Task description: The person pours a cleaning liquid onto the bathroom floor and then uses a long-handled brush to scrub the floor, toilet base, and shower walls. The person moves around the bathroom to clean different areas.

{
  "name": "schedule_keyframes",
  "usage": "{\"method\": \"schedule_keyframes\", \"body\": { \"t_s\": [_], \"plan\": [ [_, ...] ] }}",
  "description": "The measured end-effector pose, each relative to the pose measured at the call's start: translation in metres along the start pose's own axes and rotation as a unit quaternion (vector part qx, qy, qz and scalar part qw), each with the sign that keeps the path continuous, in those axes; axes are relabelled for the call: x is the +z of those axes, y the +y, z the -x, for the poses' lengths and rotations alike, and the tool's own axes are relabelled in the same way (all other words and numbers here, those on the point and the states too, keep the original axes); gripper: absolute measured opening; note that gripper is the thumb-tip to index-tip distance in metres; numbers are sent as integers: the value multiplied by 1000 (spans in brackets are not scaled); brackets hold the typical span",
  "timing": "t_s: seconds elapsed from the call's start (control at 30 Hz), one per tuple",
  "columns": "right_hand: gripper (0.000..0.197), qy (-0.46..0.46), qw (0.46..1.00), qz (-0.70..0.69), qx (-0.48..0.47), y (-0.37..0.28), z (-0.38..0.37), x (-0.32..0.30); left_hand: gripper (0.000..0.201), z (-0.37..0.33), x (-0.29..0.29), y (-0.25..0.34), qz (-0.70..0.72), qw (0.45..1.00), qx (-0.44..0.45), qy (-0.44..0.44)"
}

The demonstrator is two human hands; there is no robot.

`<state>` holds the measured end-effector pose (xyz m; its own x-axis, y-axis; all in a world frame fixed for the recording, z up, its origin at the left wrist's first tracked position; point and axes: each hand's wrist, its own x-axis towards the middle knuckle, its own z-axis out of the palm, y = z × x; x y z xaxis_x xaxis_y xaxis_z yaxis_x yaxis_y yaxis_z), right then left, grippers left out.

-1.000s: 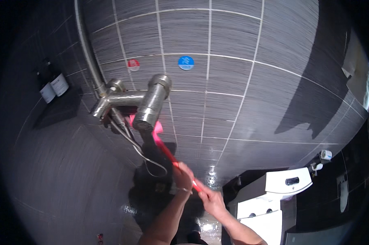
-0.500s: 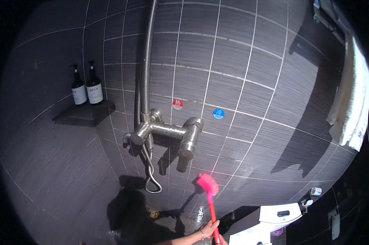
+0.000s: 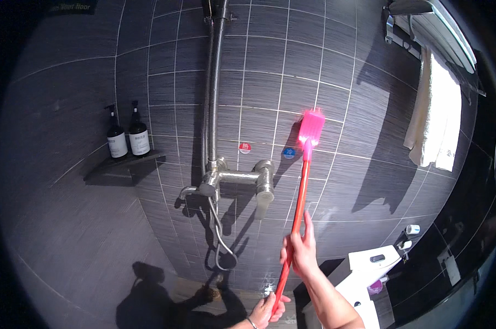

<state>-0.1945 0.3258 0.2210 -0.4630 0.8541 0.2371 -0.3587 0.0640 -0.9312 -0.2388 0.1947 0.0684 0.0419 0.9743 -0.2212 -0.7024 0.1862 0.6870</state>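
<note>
A long-handled scrub brush with a pink head [image 3: 312, 127] and a red pole [image 3: 301, 200] reaches up the grey tiled wall. Its bristles are at the tiles, to the upper right of a round blue sticker [image 3: 289, 153]; whether they press on the wall I cannot tell. Low on the pole, my left hand [image 3: 269, 308] is closed round its end, a bracelet at the wrist. Higher up, my right hand [image 3: 302, 249] also grips the pole, its index finger stretched along it.
A metal shower mixer [image 3: 240, 177] with a riser pipe [image 3: 217, 88] and hanging hose [image 3: 221, 247] stands left of the brush. Two pump bottles [image 3: 139, 138] sit on a corner shelf [image 3: 116, 170]. White towels [image 3: 434, 115] hang at right, above a white toilet [image 3: 374, 257].
The brush head has risen from below the mixer to above the blue sticker. My right hand has come up into view on the pole. The whole view has shifted.
</note>
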Motion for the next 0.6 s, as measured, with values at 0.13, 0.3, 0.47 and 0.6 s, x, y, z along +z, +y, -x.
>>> {"method": "schedule_keyframes", "body": {
  "t_s": [0.13,0.3,0.47,0.6],
  "plan": [
    [63,61,994,48,-77,-18,-32,61,36,58,17,82,-145,981,113,62],
    [70,63,973,137,-174,58,-32,147,40,147,-22,122,-96,965,15,243],
    [72,32,992,28,-122,50,-23,190,29,185,-25,153,-174,953,101,227],
    [71,59,994,-96,-16,20,2,129,36,164,-4,134,-204,949,206,124]
  ]
}}
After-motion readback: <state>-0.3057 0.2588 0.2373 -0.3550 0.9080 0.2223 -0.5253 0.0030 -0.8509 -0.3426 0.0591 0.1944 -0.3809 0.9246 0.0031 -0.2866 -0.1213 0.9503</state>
